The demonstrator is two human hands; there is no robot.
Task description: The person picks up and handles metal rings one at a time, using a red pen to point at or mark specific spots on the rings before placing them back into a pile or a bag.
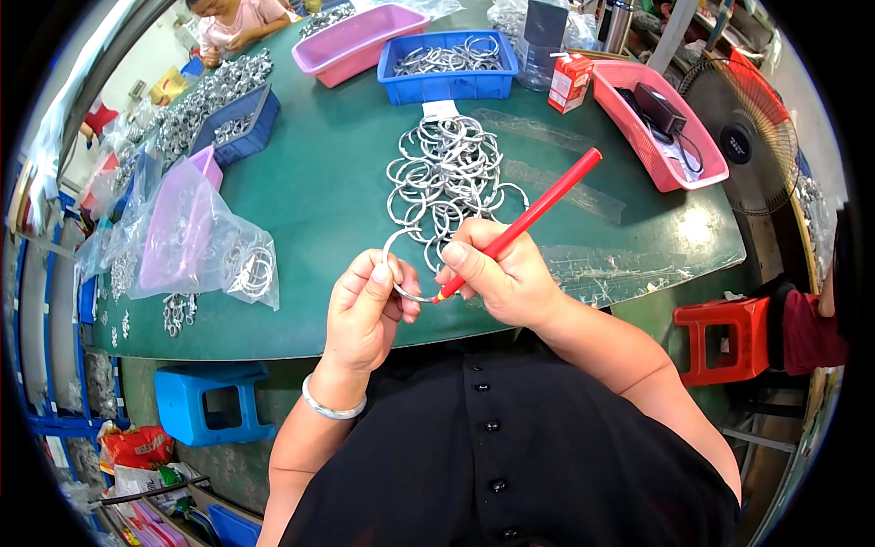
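My left hand (369, 305) pinches a silvery metal ring (390, 239) between thumb and fingers, just above the near edge of the table. In my right hand (501, 278) is a long red pen-shaped tool (551, 196), slanting up to the right. Its narrow yellowish tip meets the lower right part of the ring, close to my right thumb. Right beyond both hands lies a loose pile of similar metal rings (447, 169) on the green table (319, 182). My right fingertips partly cover the near end of this pile.
Behind the pile stands a blue tray (447, 87) of rings, beside a pink tray (355, 41). To the right are a red drink carton (571, 82), a pink basket (665, 155) and a fan (736, 141). A plastic bag (196, 232) lies left. Across the table sits another person (239, 25).
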